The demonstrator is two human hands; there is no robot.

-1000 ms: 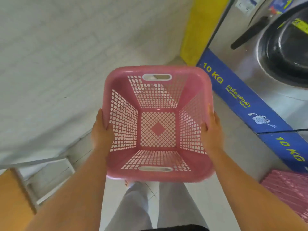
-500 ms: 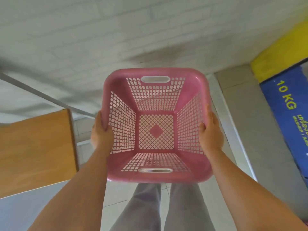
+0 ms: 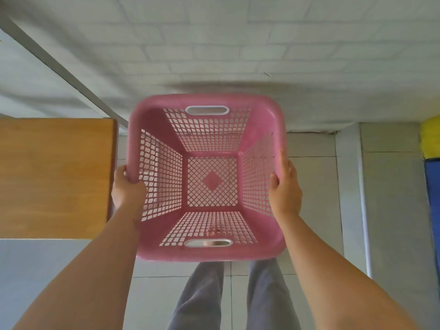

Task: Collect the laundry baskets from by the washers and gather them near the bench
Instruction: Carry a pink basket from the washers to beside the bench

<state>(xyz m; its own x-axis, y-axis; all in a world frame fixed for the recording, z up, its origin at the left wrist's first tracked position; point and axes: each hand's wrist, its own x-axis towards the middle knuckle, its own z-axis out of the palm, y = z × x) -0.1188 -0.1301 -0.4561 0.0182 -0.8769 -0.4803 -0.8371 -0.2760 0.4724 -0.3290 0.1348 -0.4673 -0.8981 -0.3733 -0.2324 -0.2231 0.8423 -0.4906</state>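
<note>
I hold an empty pink plastic laundry basket (image 3: 207, 101) with lattice walls and two white-rimmed handle slots, carried level in front of me above the tiled floor. My left hand (image 3: 127, 190) grips its left rim, thumb inside the wall. On the opposite rim sits my right hand (image 3: 284, 189), fingers curled over the edge. A wooden bench (image 3: 54, 177) lies directly to the left of the basket, its end close to my left hand.
A white brick wall (image 3: 238, 44) stands just ahead. A grey metal rail (image 3: 62, 65) slants down toward the bench. At the far right edge are a yellow post (image 3: 430, 136) and the blue washer base (image 3: 433, 198). My grey-trousered legs (image 3: 235, 296) show below.
I have turned left, away from the washers, which slid out of view to the right. The bench has come in beside the basket. Both hands kept their hold.
</note>
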